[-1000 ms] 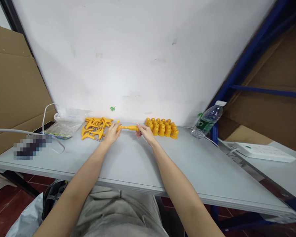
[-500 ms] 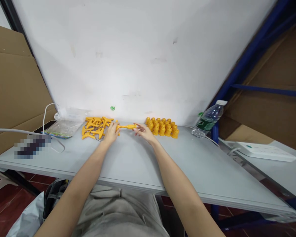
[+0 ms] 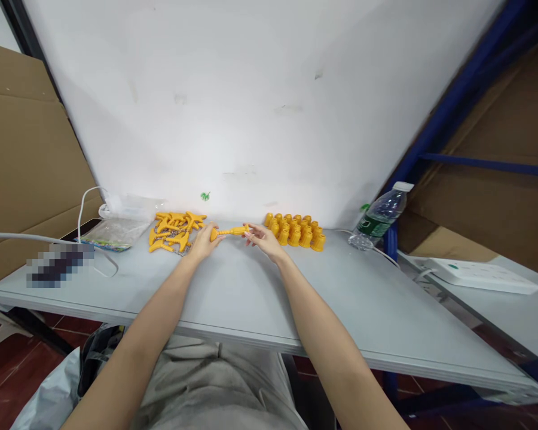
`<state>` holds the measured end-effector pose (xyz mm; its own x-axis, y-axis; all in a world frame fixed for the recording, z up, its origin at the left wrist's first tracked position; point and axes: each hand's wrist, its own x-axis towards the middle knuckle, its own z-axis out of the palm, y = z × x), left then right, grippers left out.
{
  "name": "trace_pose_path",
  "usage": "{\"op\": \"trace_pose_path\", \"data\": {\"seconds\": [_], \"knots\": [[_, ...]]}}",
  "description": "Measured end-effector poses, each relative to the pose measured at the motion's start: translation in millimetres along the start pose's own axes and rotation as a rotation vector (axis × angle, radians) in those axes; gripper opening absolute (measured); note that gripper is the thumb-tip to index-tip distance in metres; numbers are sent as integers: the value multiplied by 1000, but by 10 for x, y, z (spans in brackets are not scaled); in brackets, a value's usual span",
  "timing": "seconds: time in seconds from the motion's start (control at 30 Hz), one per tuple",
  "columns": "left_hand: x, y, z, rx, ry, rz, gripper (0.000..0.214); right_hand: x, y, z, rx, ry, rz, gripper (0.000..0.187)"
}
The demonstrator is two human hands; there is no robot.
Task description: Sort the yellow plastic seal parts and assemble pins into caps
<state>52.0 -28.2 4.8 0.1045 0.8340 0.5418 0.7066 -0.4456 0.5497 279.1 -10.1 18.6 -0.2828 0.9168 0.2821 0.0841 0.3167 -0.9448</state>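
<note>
Between my hands lies a slim yellow plastic rod (image 3: 230, 232) with a ribbed shaft and a wider right end. My left hand (image 3: 202, 241) is closed around its left end, partly hiding it. The fingers of my right hand (image 3: 260, 237) pinch the wider right end. Beside my left hand is a pile of yellow branched plastic pieces (image 3: 177, 238) with thin metal chains among them. Just right of my right hand stand several yellow cup-shaped pieces (image 3: 295, 233) in close rows.
The grey table (image 3: 242, 292) meets a white wall at the back. Clear plastic bags (image 3: 116, 232), a white cable (image 3: 81, 209) and a blurred dark object (image 3: 58, 266) lie left. A tilted water bottle (image 3: 381, 212) and a white power strip (image 3: 479, 275) are right, near a blue frame.
The rod has tilted slightly, its left end now a little lower and nearer me. Both hands keep hold of it in almost the same place.
</note>
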Motion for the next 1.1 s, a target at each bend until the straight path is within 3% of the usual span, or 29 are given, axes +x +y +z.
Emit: {"op": "trace_pose_path", "data": {"seconds": [0.2, 0.53, 0.87, 1.1], "knots": [[20, 45, -28, 20, 51, 13, 20, -1, -26, 10, 24, -16, 6, 60], [30, 52, -56, 14, 26, -4, 24, -20, -95, 73, 63, -16, 31, 57], [22, 94, -51, -11, 13, 3, 25, -33, -133, 112, 40, 71, 134, 57], [45, 36, -51, -4, -12, -25, 25, -18, -100, 66, 56, 11, 95, 55]]}}
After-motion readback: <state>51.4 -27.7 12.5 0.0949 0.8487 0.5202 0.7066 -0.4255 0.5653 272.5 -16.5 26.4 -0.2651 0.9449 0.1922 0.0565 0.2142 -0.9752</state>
